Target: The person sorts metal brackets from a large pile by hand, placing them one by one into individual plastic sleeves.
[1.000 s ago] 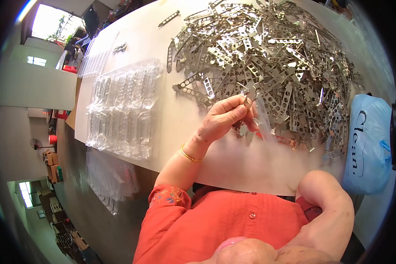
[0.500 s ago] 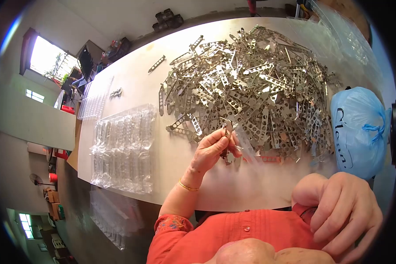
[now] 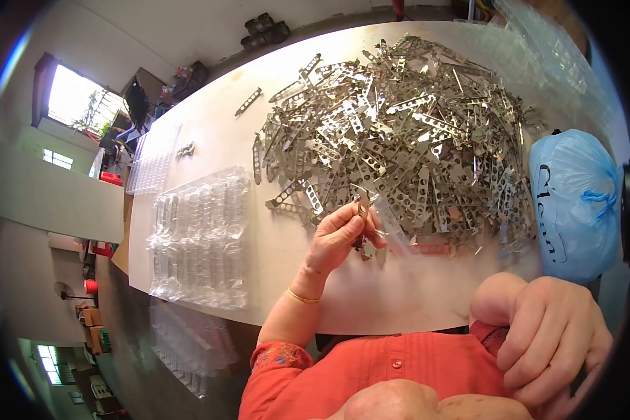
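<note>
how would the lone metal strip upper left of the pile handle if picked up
The metal strip is probably stiff, as it lies straight; likely light for its size, given its row of holes; maybe awkward to pinch, lying flat on the table.

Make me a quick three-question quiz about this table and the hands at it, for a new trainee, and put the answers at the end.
1. Multiple choice: which of these does the left hand hold?
A) a paper cup
B) a metal part
C) a screwdriver

2. True or false: the clear plastic trays lie to the left of the metal heap.

3. Fill in the blank: the handwritten word on the blue bag is ____.

Key: 1. B; 2. True; 3. Clean
</note>
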Tool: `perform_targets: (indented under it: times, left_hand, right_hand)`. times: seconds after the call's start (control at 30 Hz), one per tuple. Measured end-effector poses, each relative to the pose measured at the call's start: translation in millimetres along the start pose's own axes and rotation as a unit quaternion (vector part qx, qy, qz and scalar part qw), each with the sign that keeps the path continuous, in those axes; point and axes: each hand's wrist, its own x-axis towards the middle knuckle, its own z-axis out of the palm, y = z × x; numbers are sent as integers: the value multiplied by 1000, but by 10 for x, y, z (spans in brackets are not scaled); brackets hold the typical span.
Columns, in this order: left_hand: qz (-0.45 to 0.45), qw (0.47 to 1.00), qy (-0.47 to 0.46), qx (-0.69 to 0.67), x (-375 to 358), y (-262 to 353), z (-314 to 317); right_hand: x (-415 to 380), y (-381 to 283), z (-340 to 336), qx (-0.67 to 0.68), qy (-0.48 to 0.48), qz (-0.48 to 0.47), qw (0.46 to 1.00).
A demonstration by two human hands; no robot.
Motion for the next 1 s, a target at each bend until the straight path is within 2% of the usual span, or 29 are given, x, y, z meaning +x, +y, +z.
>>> perform_targets:
  times: [0.1,0.17,0.23,0.3,0.33,0.43,0.47,0.5,0.57,0.63,0.7,0.83,0.9,1.0]
  left_hand:
    - [11,1000,0,-7,0,1,-31]
    - [19,1000,3,-16,3,16,-48]
    - [16,1000,9,-18,-3,47,-39]
    - [26,999,-1,-27,4,57,-40]
    - [28,999,2,-32,2,50,-45]
    - [34,998,-17,-42,2,84,-59]
    - [33,998,-14,-43,-8,94,-55]
    - [39,998,-16,-47,-7,105,-69]
    - [37,997,-56,-44,-7,127,-96]
    - [39,997,-58,-46,-16,135,-94]
    - [42,996,-63,-46,-11,143,-97]
    - [30,995,-78,-54,-32,136,-108]
    - [25,995,-81,-57,-43,150,-95]
    - [16,996,-87,-30,-44,160,-103]
  right_hand:
    - [-18,109,-27,18,2,-27,999]
    - [7,256,-51,64,22,-165,984]
    - [-19,216,-52,26,33,-124,991]
    - [-42,241,-19,-14,155,-57,986]
    - [-55,202,-99,-43,120,3,992]
    - [-56,320,-217,-17,91,21,995]
    - [-80,373,-206,-52,113,23,992]
    - [-54,383,-226,-101,115,53,987]
    - [-55,479,-283,-222,181,135,948]
    - [-18,682,-333,-218,232,247,915]
    - [-169,997,-531,-220,183,347,893]
    - [-533,1383,-531,-141,177,501,835]
    - [-662,1455,-509,-67,172,552,813]
    - [-691,1455,-465,-25,153,570,807]
